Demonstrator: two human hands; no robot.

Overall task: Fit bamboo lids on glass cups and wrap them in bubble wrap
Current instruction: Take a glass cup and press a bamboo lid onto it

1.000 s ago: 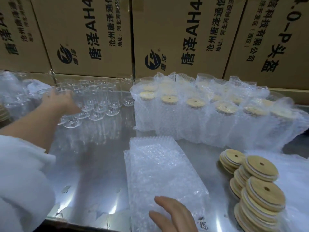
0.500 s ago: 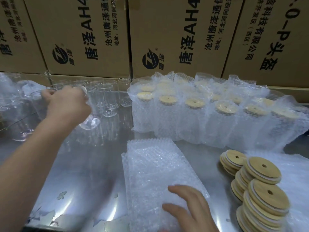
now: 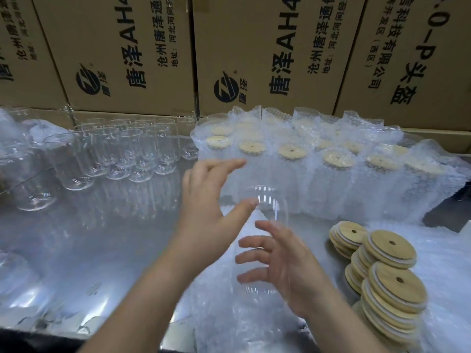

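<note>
Now, glass cup (image 3: 271,207) over the bubble wrap (image 3: 226,319): left hand (image 3: 209,212) splayed, thumb touching it (right hand (image 3: 285,266) spread too, fingers alongside).

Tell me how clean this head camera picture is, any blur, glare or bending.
Head view: the left hand and right hand are motion-smeared, and the clear glass cup between them is hard to outline. Head view: bright glare patches sit on the steel table at bottom left. Head view: the cardboard boxes lean outward from wide-angle distortion, while the bamboo lids look sharp.
</note>
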